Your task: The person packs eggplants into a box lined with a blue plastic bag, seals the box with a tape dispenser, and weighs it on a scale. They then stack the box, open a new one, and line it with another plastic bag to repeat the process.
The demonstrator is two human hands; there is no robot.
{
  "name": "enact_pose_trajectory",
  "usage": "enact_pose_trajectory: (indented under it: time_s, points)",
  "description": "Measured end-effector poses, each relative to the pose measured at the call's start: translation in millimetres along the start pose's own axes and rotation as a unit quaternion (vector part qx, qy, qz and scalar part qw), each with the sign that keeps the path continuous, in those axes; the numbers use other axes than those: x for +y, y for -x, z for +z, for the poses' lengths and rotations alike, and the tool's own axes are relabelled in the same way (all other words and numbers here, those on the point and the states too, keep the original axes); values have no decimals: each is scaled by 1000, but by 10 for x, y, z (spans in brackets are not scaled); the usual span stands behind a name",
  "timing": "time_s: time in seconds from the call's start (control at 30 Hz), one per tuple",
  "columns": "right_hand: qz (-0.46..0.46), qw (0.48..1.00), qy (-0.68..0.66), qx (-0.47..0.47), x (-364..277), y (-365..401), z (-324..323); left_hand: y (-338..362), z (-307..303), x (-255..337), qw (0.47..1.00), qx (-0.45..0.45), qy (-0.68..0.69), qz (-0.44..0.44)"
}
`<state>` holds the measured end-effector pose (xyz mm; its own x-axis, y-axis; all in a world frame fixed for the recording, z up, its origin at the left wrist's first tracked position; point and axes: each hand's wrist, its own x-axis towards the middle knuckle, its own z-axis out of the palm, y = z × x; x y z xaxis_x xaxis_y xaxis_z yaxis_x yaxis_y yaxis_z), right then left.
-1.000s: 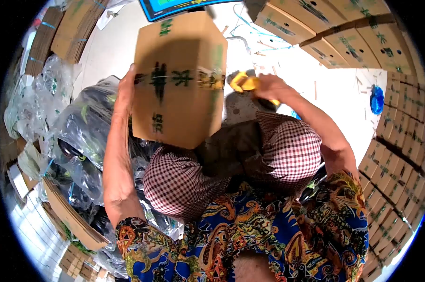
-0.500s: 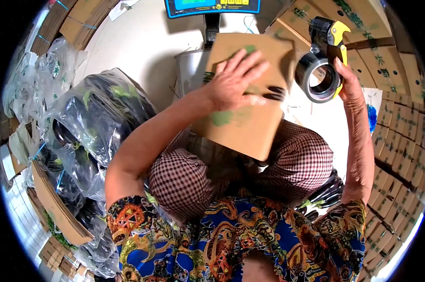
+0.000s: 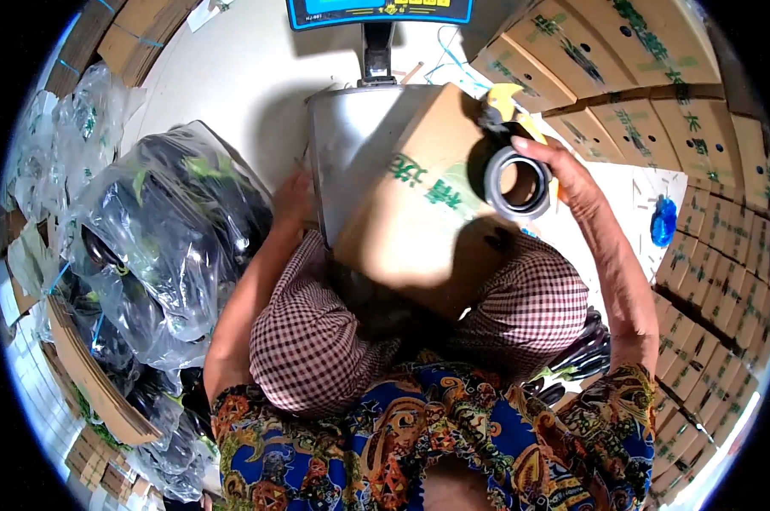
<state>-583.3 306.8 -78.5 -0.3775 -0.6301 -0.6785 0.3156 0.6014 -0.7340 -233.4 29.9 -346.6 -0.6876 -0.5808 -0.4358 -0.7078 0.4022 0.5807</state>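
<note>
A cardboard box with green lettering leans at a slant across the scale's metal platform and down between my knees. My right hand is closed around a yellow-handled tape dispenser, whose roll lies over the box's right side. Whether tape sticks to the box there I cannot make out. Off the box, my left hand is low beside the platform's left edge, by the bag of eggplants. Its fingers are smeared and partly hidden.
The scale's display stands on a post at the top. Stacked cartons line the right side, with a blue bundle near them. Loose eggplants lie by my right knee. Clear plastic bags hang at the left.
My left hand has left the box top and dropped to the left of the scale. The box has turned, showing its lettered side. My right hand has brought the tape dispenser leftward, onto the box.
</note>
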Motion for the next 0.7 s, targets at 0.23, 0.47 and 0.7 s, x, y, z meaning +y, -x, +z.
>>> enact_pose_trajectory:
  time_s: [0.23, 0.47, 0.7]
  points:
    - [17, 999, 47, 0, -404, -101, 1010, 1480, 232, -434, 966, -112, 130, -194]
    - [-51, 987, -74, -131, -296, -310, 645, 1693, -491, 282, 855, -180, 438, -212]
    - [-106, 925, -360, -54, 232, 68, -137, 311, -1623, 1336, 900, -64, 402, -158]
